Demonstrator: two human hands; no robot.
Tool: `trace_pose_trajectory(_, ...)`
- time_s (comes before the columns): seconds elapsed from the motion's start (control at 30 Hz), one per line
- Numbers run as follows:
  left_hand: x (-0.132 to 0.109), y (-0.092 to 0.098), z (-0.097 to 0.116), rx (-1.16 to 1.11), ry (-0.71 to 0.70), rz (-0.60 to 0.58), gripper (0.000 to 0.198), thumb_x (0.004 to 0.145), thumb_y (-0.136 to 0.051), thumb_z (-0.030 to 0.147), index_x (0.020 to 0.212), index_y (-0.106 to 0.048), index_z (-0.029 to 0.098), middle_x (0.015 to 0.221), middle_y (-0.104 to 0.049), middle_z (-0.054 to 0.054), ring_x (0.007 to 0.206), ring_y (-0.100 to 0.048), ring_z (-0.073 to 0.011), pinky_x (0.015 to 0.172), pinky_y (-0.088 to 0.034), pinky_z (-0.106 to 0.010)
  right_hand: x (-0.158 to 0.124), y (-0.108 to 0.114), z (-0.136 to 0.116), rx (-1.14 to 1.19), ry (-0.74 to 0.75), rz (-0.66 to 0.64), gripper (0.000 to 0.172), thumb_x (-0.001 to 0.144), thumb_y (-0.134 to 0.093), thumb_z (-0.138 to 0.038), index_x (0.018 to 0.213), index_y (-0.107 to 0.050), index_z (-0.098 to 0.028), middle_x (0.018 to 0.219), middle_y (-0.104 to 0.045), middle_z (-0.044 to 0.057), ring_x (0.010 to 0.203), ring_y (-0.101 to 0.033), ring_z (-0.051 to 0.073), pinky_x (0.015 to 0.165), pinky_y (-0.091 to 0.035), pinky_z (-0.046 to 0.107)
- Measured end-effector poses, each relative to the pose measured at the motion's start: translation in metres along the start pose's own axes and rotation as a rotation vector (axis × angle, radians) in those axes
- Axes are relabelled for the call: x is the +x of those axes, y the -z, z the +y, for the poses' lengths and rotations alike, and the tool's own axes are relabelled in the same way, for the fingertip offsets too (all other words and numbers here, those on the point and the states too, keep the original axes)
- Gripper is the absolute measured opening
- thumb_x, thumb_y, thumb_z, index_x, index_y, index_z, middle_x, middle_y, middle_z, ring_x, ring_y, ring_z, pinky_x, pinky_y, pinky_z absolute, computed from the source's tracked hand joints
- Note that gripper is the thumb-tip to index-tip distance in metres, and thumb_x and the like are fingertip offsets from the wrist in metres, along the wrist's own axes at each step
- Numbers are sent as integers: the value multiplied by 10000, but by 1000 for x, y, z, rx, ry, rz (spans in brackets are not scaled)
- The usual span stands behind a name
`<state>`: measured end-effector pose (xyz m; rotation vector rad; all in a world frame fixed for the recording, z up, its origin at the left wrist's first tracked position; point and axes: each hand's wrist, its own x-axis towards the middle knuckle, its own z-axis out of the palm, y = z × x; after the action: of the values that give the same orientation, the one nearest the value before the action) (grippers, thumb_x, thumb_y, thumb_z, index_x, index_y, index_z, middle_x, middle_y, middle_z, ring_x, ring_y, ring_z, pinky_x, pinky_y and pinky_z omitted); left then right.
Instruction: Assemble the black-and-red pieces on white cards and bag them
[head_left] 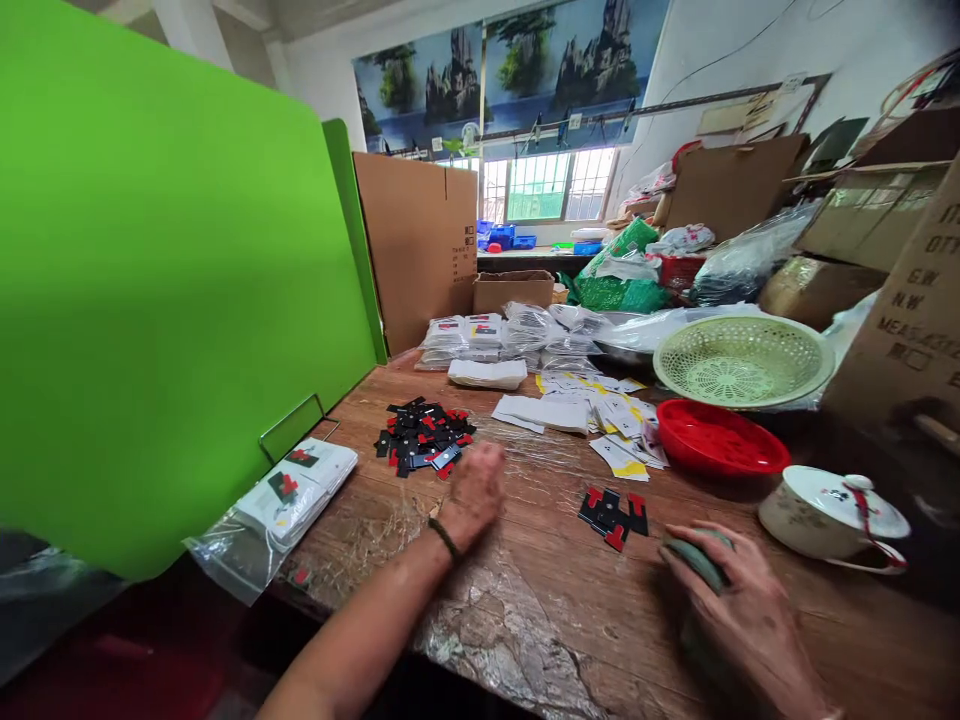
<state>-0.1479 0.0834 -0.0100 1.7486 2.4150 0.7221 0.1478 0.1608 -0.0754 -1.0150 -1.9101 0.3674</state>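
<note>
My left hand [478, 492], with a dark band at its wrist, rests on the wooden table, fingers curled. Whatever its fingertips hold, if anything, is hidden. Just beyond it, to the left, lies a heap of small black and red flat pieces [420, 430]. My right hand [742, 590] is wrapped over a rounded grey-green object [699, 562] at the table's right; its exact kind is not clear. Between the two hands sits a smaller group of black and red pieces [609, 516], some overlapping, closer to my right hand.
A bag of white cards [300, 490] lies at the left edge by a green panel [187, 250]. Behind are white paper strips [544, 412], printed cards [622, 420] and wrapped packs [480, 340]. At right stand a red basin [720, 440], a colander [742, 360] and a lidded pot [825, 520].
</note>
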Motion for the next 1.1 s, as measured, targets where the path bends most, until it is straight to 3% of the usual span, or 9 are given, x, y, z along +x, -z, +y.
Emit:
trace_pose_trajectory(0.17,3,27,-66,59,245,106,101,809,-604,183,903,-606,146,1120,-544,-148,1094,-488,-300,951,-399,-429,-42,-13,-43,147,-87,-108,334,814,-598,-494,962,-722,-221,1124,-616,105,1068,-583,270,920,-475,432)
trace_pose_trajectory(0.4,8,40,-85,-137,359,178,116,722,-600,80,706,-549,183,828,-603,-48,870,-557,-209,815,-435,-332,-49,-39,-85,277,-130,-206,272,817,-626,-450,951,-732,-238,1159,-615,105,1088,-579,282,934,-482,455)
trace_pose_trajectory(0.5,-6,35,-71,-290,388,194,86,729,-610,156,684,-545,191,706,-594,-10,735,-570,-176,695,-455,-293,-41,-49,-110,354,-132,-198,271,829,-629,-433,981,-729,-232,1173,-598,110,1105,-565,281,972,-457,474)
trace_pose_trajectory(0.6,-40,11,-34,-565,362,79,109,694,-662,255,726,-587,182,639,-602,13,569,-558,-136,558,-445,-255,-32,-65,-143,410,-117,-103,316,845,-621,-437,1059,-707,-220,1246,-545,127,1173,-512,288,1019,-410,506)
trace_pose_trajectory(0.67,-65,-6,-6,-1127,317,-126,210,625,-731,298,731,-609,164,666,-627,-2,574,-567,-123,571,-449,-247,-25,-75,-158,429,-84,-46,316,860,-603,-436,1067,-701,-218,1265,-524,131,1187,-496,285,1018,-404,505)
trace_pose_trajectory(0.7,-74,-12,6,-1277,298,-120,231,608,-744,314,720,-613,160,670,-631,-5,591,-568,-117,579,-445,-236,-21,-78,-160,437,-69,-35,310,867,-593,-437,1054,-702,-215,1251,-529,130,1174,-503,281,1007,-410,497)
trace_pose_trajectory(0.8,-83,-22,30,-1317,294,-213,198,555,-750,214,669,-600,153,616,-616,9,546,-549,-95,534,-402,-210,-6,-74,-143,414,-110,6,327,862,-571,-476,981,-707,-204,1144,-578,120,1099,-534,273,978,-416,480)
trace_pose_trajectory(0.97,-43,-35,45,-997,351,-306,111,628,-683,175,704,-603,171,529,-560,40,461,-546,-118,474,-405,-236,14,-41,-76,128,-256,169,509,789,-548,-621,944,-712,-165,1037,-616,139,1067,-525,322,961,-398,501)
trace_pose_trajectory(1.1,-13,-29,31,-395,-8,-147,59,751,-643,198,713,-689,196,737,-672,-41,740,-628,-181,678,-493,-286,-1,-20,-42,-35,-259,219,548,792,-515,-647,965,-708,-164,1113,-591,157,1100,-516,348,947,-407,503)
